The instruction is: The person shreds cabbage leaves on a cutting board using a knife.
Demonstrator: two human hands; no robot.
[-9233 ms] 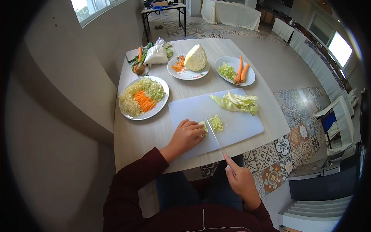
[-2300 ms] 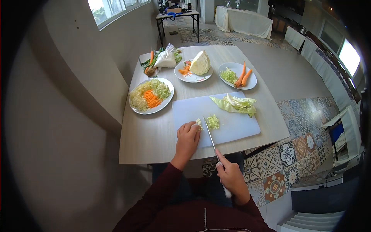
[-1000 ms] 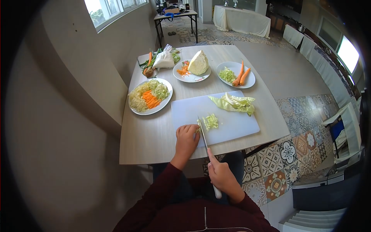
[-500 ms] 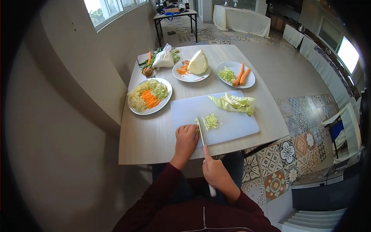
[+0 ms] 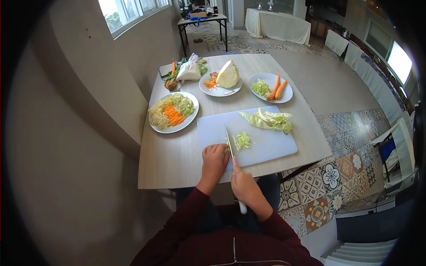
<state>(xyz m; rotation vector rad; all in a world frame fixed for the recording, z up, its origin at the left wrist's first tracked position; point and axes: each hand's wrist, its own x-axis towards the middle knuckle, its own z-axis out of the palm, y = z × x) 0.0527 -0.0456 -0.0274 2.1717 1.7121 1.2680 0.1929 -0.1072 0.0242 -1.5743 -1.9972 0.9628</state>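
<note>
Nearest to us, at the bottom of the frame, are the dark red sleeves [image 5: 179,215] of our top. Just above them, right of the frame's middle, our right hand [image 5: 246,186] has its grip closed round the white handle of a knife [image 5: 229,140], the index finger stretched along toward the blade. Beside it our left hand [image 5: 215,160] bends its fingers down on a small cabbage piece [image 5: 226,149], mostly hidden from us; that grip is closed on it, and the blade stands right next to the fingertips. Both lie over the near left part of a white cutting board [image 5: 270,147] on the pale desk [image 5: 164,164]. Just right of the blade we see a small heap of chopped cabbage [image 5: 242,140], and toward the board's far right edge some cabbage leaves [image 5: 267,119].

Left of the board, a plate [image 5: 194,118] carries pale shreds, orange strips and greenish shreds. Farther up, at the right, an oval plate [image 5: 268,78] bears shredded cabbage [image 5: 261,88] and two carrots [image 5: 277,89]; at upper centre, a patterned plate [image 5: 224,92] holds a cabbage wedge [image 5: 228,74] beside orange bits. Left of that we find a clear bag [image 5: 190,71] of something white, against leafy vegetables [image 5: 169,76].

Farthest, at the top, stand a black-legged table [image 5: 213,18] and a cloth-draped one [image 5: 277,26].
</note>
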